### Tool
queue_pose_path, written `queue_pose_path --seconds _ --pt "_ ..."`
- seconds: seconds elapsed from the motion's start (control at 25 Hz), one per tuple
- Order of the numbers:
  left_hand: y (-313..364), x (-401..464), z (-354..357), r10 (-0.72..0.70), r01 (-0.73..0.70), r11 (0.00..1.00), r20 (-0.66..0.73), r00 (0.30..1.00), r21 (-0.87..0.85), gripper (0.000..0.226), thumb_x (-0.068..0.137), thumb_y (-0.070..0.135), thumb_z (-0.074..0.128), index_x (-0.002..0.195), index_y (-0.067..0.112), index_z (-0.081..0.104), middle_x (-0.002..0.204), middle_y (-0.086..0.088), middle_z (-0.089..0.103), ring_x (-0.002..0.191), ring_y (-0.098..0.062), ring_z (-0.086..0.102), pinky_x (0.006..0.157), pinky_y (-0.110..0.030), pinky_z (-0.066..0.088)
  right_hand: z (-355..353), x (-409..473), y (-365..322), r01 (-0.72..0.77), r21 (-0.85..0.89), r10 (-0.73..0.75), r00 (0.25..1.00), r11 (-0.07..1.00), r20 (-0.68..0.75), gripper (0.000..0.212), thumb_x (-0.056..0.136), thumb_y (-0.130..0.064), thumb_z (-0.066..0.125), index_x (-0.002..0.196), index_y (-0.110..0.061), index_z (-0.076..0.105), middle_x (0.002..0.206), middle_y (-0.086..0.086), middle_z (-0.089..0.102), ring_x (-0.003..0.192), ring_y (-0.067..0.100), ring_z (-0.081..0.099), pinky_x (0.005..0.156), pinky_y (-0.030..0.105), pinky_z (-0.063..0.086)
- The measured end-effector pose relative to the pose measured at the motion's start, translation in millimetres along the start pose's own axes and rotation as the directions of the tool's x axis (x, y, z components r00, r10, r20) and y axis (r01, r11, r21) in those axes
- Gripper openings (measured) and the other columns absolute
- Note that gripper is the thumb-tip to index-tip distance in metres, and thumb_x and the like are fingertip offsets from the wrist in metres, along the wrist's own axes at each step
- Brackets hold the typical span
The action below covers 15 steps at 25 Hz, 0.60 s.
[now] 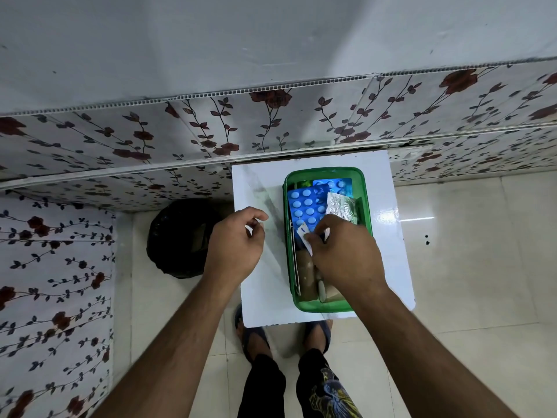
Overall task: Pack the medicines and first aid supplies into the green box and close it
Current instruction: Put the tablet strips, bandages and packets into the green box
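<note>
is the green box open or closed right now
Open: the green box has no lid on, and blue blister packs and a silver strip show inside.

The green box (327, 307) sits open on a white surface (265, 285), holding blue blister packs (304, 203) and a silver foil strip (340, 206). The right hand (343, 254) reaches into it, pinching a small white packet (304, 233) (its label unreadable). The left hand (235, 239) hovers loosely curled just beside the box.
</note>
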<state>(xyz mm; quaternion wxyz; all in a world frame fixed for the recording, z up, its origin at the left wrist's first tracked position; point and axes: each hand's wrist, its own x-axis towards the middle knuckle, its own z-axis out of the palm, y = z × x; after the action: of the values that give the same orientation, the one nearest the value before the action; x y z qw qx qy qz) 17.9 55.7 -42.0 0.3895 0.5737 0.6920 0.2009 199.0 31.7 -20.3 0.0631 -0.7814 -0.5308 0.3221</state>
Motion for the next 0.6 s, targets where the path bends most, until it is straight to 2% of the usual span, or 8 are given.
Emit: queue_pose_path --seconds 0.16,0.28,0.4,0.48,0.6 --pt "1.9 -0.1 1.8 -0.008 0.008 1.000 0.007 1.000 -0.009 0.022 0.088 0.008 0.059 0.096 0.023 0.072 0.075 0.011 0.061 0.048 -0.014 0.050 0.048 -0.028 0.046 2.4 2.8 0.7 0.037 -0.060 -0.036 0.999 0.998 0.009 0.024 0.085 -0.041 0.064 0.087 -0.018 0.066 0.081 0.005 0.070 0.080 0.029 0.065 0.068 0.033 0.054" --pt "3.0 0.4 3.6 -0.014 0.014 1.000 0.005 1.000 -0.001 0.021 0.088 0.009 0.059 0.094 0.025 0.072 0.075 0.012 0.062 0.048 -0.011 0.051 0.048 -0.025 0.046 0.4 3.5 1.4 0.029 0.021 -0.029 1.000 0.999 0.002 0.023 0.085 -0.042 0.066 0.086 -0.019 0.067 0.077 0.003 0.071 0.077 0.026 0.066 0.066 0.032 0.053" --pt "-0.2 -1.1 3.8 -0.035 0.035 0.999 0.009 0.999 -0.032 0.021 0.089 0.009 0.059 0.094 0.025 0.072 0.076 0.011 0.063 0.049 -0.009 0.051 0.048 -0.024 0.045 -22.2 3.5 14.7 0.001 0.180 0.033 0.982 0.984 -0.185 0.017 0.085 -0.039 0.067 0.089 -0.022 0.068 0.063 -0.004 0.065 0.065 0.020 0.063 0.058 0.028 0.044" --pt "-3.1 -2.4 5.1 -0.075 0.076 0.995 0.019 0.997 -0.063 0.021 0.089 0.009 0.059 0.093 0.025 0.072 0.077 0.009 0.063 0.049 -0.007 0.051 0.048 -0.021 0.042 -33.7 1.2 30.2 0.016 0.163 0.031 0.960 0.986 -0.279 0.021 0.086 -0.035 0.065 0.104 -0.024 0.066 0.073 -0.002 0.062 0.070 0.024 0.063 0.061 0.029 0.041" --pt "-4.4 -3.6 11.0 -0.139 0.143 0.986 0.057 0.989 -0.080 0.021 0.088 0.011 0.060 0.093 0.028 0.071 0.080 0.006 0.065 0.057 -0.007 0.057 0.049 -0.016 0.042 -34.6 -5.4 43.3 0.040 0.027 -0.031 0.965 0.999 -0.262 0.041 0.088 -0.030 0.062 0.127 -0.022 0.053 0.104 0.007 0.058 0.086 0.030 0.063 0.065 0.033 0.045"
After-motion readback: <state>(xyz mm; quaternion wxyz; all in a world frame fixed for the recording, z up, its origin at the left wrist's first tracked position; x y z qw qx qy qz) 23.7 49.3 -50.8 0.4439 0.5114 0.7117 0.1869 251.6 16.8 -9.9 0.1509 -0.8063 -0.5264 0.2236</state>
